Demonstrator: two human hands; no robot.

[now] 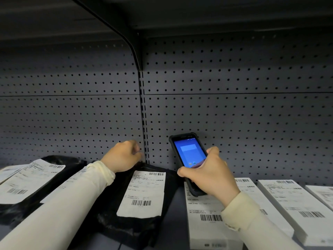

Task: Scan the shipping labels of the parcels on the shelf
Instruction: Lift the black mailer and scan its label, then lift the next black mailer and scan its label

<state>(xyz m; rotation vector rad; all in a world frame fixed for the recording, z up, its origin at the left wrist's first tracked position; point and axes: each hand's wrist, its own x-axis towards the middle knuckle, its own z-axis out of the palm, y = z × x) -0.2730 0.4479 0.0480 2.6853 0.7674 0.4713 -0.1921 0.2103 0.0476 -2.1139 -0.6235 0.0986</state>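
Fingers (185, 173) gripping scanner (189, 156), barcoded label (144, 192)

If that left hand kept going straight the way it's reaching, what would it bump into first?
Most likely the grey perforated back panel of the shelf. The left hand is above the far end of the black parcel, fingers curled toward the panel; the remaining gap is hard to judge.

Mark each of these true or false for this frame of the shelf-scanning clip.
1. The right hand grips a black handheld scanner with a lit blue screen. True.
2. The left hand holds a second scanner. False: no scanner is in it; it hovers at the far edge of a black plastic mailer bag.
3. White rectangular cardboard boxes lie right of that bag. True.
4. The bag has no label. False: a white barcoded shipping label lies on it.
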